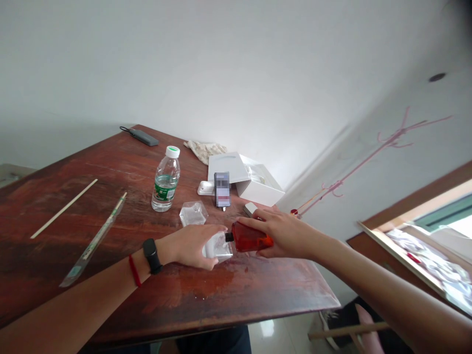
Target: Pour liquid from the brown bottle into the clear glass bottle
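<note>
My right hand [271, 231] is wrapped round a red bottle [248, 238], tipped on its side so its dark neck points left. That neck meets the opening of a clear plastic cup [220, 247], which my left hand [195, 245] grips round its side. Whether liquid is flowing I cannot make out. A second clear plastic container [193, 213] lies just behind my left hand. My left wrist wears a black watch and a red cord. A water bottle [165, 184] with a green label and white cap stands upright further back.
A single chopstick [64, 209] and wrapped chopsticks [98, 236] lie at the left of the wooden table [165, 312]. Behind my hands are a phone [221, 189], a white box [258, 184] and a cloth [206, 150]. A grey device [142, 135] rests at the far corner.
</note>
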Action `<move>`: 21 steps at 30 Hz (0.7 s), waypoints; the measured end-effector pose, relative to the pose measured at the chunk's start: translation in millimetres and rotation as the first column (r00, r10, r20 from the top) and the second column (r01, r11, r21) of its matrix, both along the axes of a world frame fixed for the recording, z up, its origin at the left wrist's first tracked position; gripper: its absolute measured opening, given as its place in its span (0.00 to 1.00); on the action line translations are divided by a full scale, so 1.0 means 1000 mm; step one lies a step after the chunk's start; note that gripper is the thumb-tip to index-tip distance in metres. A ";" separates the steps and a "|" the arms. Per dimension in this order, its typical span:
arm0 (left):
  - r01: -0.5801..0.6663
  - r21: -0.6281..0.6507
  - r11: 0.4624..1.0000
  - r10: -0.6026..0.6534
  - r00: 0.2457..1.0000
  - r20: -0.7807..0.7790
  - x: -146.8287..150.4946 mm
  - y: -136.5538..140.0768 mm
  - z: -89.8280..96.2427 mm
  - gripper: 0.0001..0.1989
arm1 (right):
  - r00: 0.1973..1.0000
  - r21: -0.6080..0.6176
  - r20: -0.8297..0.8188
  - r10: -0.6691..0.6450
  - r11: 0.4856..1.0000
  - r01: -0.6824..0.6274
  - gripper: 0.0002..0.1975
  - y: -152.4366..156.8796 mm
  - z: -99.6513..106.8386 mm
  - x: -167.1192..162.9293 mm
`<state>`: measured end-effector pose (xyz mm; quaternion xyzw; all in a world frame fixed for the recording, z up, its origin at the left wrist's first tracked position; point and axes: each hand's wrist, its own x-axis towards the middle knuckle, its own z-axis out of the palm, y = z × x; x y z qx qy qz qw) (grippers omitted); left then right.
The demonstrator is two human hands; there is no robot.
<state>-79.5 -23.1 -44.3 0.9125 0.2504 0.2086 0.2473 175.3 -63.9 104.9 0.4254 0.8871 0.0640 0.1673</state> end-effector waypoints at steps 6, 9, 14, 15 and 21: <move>-0.008 -0.014 1.000 0.008 1.000 0.001 0.000 0.001 -0.002 0.43 | 0.985 -0.088 -0.118 -0.128 0.989 0.118 0.46 -0.004 -0.013 0.009; -0.002 -0.025 1.000 0.003 1.000 0.031 -0.001 0.001 0.001 0.41 | 0.960 -0.154 -0.202 -0.193 0.974 0.163 0.47 -0.007 -0.022 0.014; 0.010 -0.066 0.998 -0.006 0.998 0.055 -0.001 0.000 0.005 0.43 | 0.899 -0.199 -0.386 -0.209 0.970 0.140 0.48 -0.009 -0.041 0.023; 0.011 -0.074 0.997 -0.007 0.999 0.048 -0.001 0.001 0.006 0.43 | 0.884 -0.205 -0.418 -0.209 0.970 0.133 0.47 -0.009 -0.045 0.026; -0.001 -0.108 0.994 0.002 1.000 0.003 -0.002 0.003 0.009 0.44 | 0.775 -0.239 -0.576 -0.260 0.960 0.145 0.48 -0.008 -0.079 0.043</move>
